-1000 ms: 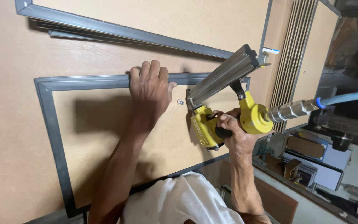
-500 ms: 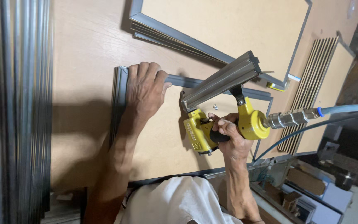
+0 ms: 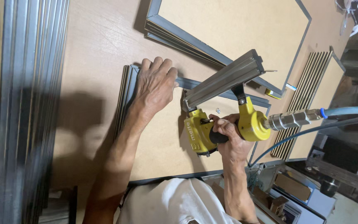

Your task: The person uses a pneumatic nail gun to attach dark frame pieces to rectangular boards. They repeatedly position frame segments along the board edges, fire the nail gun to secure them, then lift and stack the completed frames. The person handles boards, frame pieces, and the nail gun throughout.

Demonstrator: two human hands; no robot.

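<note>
While the left hand [image 3: 156, 85] presses flat on a thin grey metal frame [image 3: 195, 84] mid-bench, the right hand [image 3: 231, 139] has its grip wrapped around a glossy yellow nail gun [image 3: 212, 132] just right; the matte tan fibreboard bench [image 3: 100, 45] lies beneath.

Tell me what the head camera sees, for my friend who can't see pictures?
A right hand grips a yellow nail gun against a grey frame, while the left hand presses the frame onto a brown board.
</note>
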